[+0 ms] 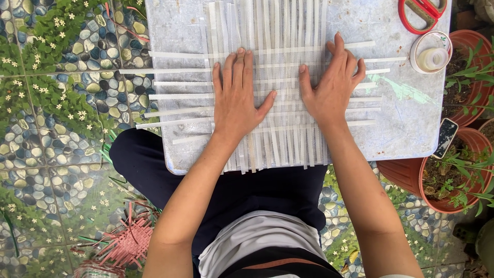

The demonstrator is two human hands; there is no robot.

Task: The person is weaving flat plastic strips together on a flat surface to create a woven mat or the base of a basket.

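Pebble-patterned floor tiles (56, 154) with painted leaves and small flowers fill the left side, and a pink woven piece (126, 242) lies on them low down, beside the person's dark-trousered leg. Next comes the pale table (406, 123), resting over the lap, with a mat of white plastic strips (280, 31) woven on it: long strips run away from the person, and crosswise strips stick out past both sides of the weave. The left hand (235, 98) lies flat on the weave, palm down, its fingers (232, 64) straight and close together, thumb spread, gripping nothing. Just beside it the right hand (332, 87) presses flat too, fingers slightly fanned, thumb out towards the left hand. Further right on the table sit red-handled scissors (422, 13) and a roll of clear tape (431, 53). A dark phone (445, 138) lies at the table's right edge, above terracotta pots (463, 170) of green plants.
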